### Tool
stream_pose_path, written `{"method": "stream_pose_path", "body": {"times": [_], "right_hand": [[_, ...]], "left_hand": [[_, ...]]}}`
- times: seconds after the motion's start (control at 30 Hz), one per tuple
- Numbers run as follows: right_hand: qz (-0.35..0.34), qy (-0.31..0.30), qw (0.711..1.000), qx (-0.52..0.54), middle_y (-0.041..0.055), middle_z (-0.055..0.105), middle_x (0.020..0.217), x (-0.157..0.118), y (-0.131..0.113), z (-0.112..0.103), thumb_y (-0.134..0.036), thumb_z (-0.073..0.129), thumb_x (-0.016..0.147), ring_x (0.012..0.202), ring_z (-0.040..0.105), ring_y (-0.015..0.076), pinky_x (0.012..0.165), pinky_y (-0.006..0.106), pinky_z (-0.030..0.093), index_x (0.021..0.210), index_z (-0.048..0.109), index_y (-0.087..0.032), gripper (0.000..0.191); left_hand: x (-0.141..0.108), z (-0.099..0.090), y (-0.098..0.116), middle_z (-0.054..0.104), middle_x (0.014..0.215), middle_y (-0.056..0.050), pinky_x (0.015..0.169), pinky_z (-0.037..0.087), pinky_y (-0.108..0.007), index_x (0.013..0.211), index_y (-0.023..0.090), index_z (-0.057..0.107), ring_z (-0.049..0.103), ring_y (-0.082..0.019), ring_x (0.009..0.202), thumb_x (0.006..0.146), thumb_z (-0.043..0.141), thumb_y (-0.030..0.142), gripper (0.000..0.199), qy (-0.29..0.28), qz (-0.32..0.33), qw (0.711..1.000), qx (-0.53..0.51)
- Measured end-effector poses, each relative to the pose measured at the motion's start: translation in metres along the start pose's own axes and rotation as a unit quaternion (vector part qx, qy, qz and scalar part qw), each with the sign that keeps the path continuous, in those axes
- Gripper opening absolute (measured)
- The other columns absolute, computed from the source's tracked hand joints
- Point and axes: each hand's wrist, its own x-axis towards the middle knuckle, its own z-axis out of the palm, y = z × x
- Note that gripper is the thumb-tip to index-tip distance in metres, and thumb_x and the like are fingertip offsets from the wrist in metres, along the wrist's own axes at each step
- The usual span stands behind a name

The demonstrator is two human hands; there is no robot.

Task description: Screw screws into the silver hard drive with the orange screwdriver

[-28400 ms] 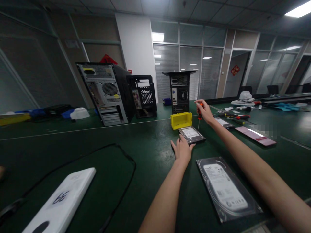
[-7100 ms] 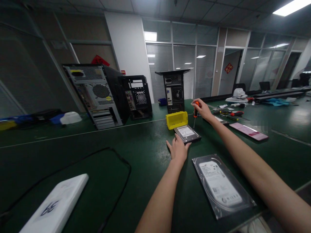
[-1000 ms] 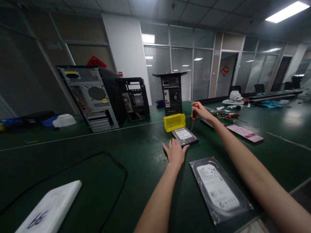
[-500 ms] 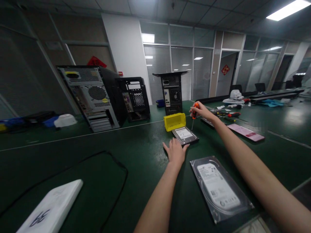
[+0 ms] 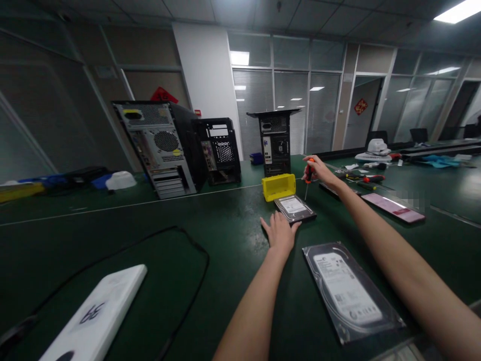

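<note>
My right hand (image 5: 317, 170) grips a screwdriver (image 5: 309, 173) by its orange-and-black handle. Its shaft points down beside the far right corner of a small hard drive (image 5: 295, 206); whether the tip touches the drive I cannot tell. Fingers spread, my left hand (image 5: 280, 230) rests at the drive's near edge, its fingertips against it. Right behind that drive a yellow plastic case (image 5: 278, 187) stands on its side, its hollow facing me. Nearer to me, a larger hard drive (image 5: 347, 291) with a white label lies flat between my forearms.
Computer cases (image 5: 158, 150) stand at the back left, and another computer tower (image 5: 276, 143) behind the yellow case. A pink phone (image 5: 393, 207) and several hand tools (image 5: 366, 178) lie to the right. At the front left are a black cable (image 5: 180, 229) and a white block (image 5: 97, 311) marked 39.
The whole view has shifted, so things appear a little further right. Both hands keep about the same places at the small hard drive, with the screwdriver still in my right hand.
</note>
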Motion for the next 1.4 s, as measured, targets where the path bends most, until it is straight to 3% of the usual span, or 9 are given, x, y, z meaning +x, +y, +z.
{"method": "stream_pose_path", "body": {"times": [0.5,0.63,0.73,0.8,0.9,1.03,1.1,1.13,1.4], "right_hand": [[-0.028,-0.004,0.997,-0.073,-0.0025,0.062,0.071,0.003,0.003,0.002,-0.051,0.064,0.076,0.06,0.063,0.0133,0.053,0.023,0.047,0.097,0.044,-0.02,0.042],[-0.066,0.129,0.987,-0.062,-0.0023,0.062,0.076,0.007,0.006,-0.002,-0.051,0.06,0.079,0.06,0.065,0.0149,0.06,0.028,0.052,0.107,0.04,-0.023,0.045],[-0.088,0.296,0.942,-0.132,0.0031,0.064,0.088,0.009,0.01,-0.01,-0.047,0.047,0.089,0.062,0.068,0.0173,0.068,0.033,0.053,0.117,0.035,-0.023,0.039],[-0.067,0.327,0.922,-0.197,0.0088,0.066,0.098,0.011,0.016,-0.02,-0.044,0.038,0.094,0.068,0.069,0.0196,0.076,0.036,0.052,0.125,0.03,-0.022,0.039],[0.039,0.262,0.883,-0.388,0.0191,0.064,0.11,0.015,0.029,-0.036,-0.038,0.025,0.098,0.087,0.068,0.0251,0.085,0.041,0.048,0.133,0.026,-0.015,0.042],[0.078,0.091,0.866,-0.485,0.0195,0.068,0.101,0.021,0.037,-0.037,-0.032,0.057,0.085,0.094,0.066,0.0316,0.084,0.045,0.047,0.101,0.059,-0.017,0.022],[0.062,-0.03,0.847,-0.527,0.017,0.07,0.095,0.023,0.036,-0.022,-0.037,0.067,0.077,0.093,0.067,0.0328,0.082,0.043,0.049,0.089,0.065,-0.017,0.024],[0.029,-0.13,0.781,-0.61,0.0187,0.069,0.101,0.023,0.035,-0.011,-0.041,0.054,0.087,0.096,0.066,0.0336,0.082,0.044,0.049,0.097,0.065,-0.016,0.029],[0.005,-0.233,0.738,-0.634,0.0147,0.066,0.121,0.032,0.034,0.071,-0.027,0.048,0.088,0.11,0.064,0.028,0.088,0.034,0.049,0.115,0.068,-0.019,0.034]], "left_hand": [[0.001,-0.003,0.0,0.051,0.141,-0.018,0.115,0.018,-0.06,0.134,0.011,0.049,0.044,-0.03,0.133,0.093,0.044,0.052,0.058,-0.001,-0.002,1.0,-0.014],[0.0,-0.003,0.001,0.05,0.141,-0.018,0.115,0.018,-0.06,0.134,0.011,0.05,0.043,-0.03,0.133,0.092,0.046,0.053,0.059,0.0,-0.003,1.0,-0.017],[0.0,-0.004,0.001,0.051,0.141,-0.018,0.114,0.019,-0.06,0.132,0.011,0.051,0.044,-0.03,0.132,0.091,0.047,0.054,0.059,-0.004,-0.006,1.0,-0.014],[-0.001,-0.003,0.001,0.051,0.141,-0.018,0.114,0.02,-0.06,0.132,0.011,0.051,0.044,-0.031,0.132,0.092,0.047,0.053,0.058,-0.007,-0.007,1.0,-0.012],[0.0,-0.003,0.0,0.051,0.141,-0.018,0.113,0.021,-0.06,0.134,0.012,0.05,0.043,-0.031,0.133,0.091,0.048,0.053,0.059,-0.008,-0.008,1.0,-0.015],[0.0,-0.001,-0.001,0.05,0.142,-0.017,0.113,0.021,-0.06,0.133,0.014,0.051,0.042,-0.031,0.134,0.091,0.047,0.054,0.058,-0.005,-0.013,1.0,-0.022],[0.0,0.0,-0.001,0.05,0.142,-0.017,0.114,0.021,-0.06,0.133,0.014,0.051,0.042,-0.03,0.133,0.092,0.047,0.054,0.058,-0.002,-0.013,1.0,-0.02],[-0.001,0.0,-0.001,0.051,0.141,-0.017,0.114,0.021,-0.059,0.133,0.014,0.051,0.043,-0.03,0.133,0.092,0.047,0.054,0.058,-0.001,-0.012,1.0,-0.017],[-0.002,0.001,-0.001,0.051,0.141,-0.016,0.114,0.021,-0.059,0.132,0.014,0.052,0.043,-0.03,0.133,0.092,0.045,0.054,0.058,-0.004,-0.014,1.0,-0.009]]}}
